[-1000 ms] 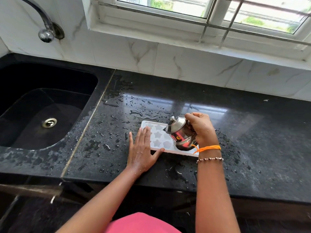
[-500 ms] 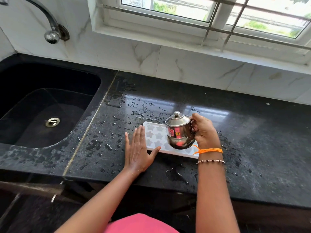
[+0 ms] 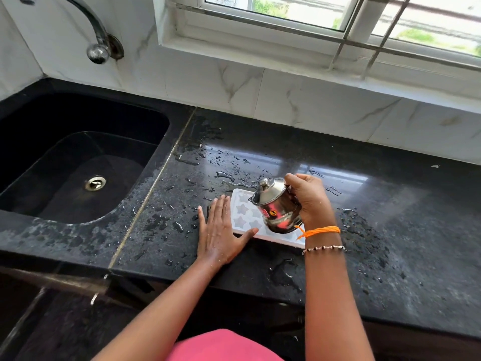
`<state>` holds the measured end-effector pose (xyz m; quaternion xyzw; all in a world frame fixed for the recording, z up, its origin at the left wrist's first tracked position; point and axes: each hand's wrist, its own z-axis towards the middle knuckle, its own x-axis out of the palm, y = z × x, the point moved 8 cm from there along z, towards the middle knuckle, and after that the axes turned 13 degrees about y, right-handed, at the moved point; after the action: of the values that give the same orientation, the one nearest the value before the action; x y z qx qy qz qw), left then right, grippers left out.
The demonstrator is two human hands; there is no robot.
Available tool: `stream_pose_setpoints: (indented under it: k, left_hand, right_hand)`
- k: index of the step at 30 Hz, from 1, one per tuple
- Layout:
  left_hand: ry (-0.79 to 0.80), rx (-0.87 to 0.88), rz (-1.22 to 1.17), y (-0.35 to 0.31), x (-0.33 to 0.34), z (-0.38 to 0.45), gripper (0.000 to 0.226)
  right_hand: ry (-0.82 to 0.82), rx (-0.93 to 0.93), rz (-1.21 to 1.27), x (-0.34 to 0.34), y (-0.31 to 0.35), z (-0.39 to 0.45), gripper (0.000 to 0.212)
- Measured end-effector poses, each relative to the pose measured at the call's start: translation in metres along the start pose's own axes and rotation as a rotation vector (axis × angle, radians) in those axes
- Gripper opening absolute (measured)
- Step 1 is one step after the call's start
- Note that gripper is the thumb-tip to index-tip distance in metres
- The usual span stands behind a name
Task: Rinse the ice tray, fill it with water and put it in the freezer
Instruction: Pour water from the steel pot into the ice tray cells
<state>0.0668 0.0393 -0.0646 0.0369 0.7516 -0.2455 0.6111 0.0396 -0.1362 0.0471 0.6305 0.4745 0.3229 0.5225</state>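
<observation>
A black sink [image 3: 78,162] was set into the left part of the dark stone bench [image 3: 390,230], with a round metal drain [image 3: 95,182] in its floor and a curved steel tap [image 3: 97,35] coming out of the white marbled wall above it. A barred window [image 3: 338,19] ran along the wall behind the bench. Water drops and small puddles [image 3: 226,175] lay scattered over the bench between the sink edge and the tray, with more wet patches nearer the front edge.

The white ice tray [image 3: 243,213] lay flat on the bench, right of the sink and well apart from it, its long side roughly along the front edge. Star-shaped moulds showed in its left half; whether they held water could not be told. Its right half was hidden by a small steel jug [image 3: 277,204] with a knobbed lid and a red sticker, held above the tray and tipped towards the left.

The right hand [image 3: 309,199] had its fingers curled round the jug at the handle side; an orange thread [image 3: 318,231] and a beaded bracelet [image 3: 324,248] circled that wrist. The left hand [image 3: 218,235] lay flat on the bench, fingers straight, against the tray's left end, its thumb stretched along the tray's near edge.
</observation>
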Motion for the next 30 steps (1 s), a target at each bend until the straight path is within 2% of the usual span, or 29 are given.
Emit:
stream_pose_setpoints:
  k: [14,30]
  left_hand:
    - [-0.010,0.027,-0.022,-0.0015,-0.0035,-0.0005,0.113]
    - [-0.012,0.036,-0.016,-0.0023,-0.0042,-0.0018,0.116]
  right_hand:
    - [0.039,-0.013,-0.125,0.0066,0.0034,0.0052,0.038]
    - [0.028,-0.018,-0.102,0.0016,0.0049,0.0028,0.038]
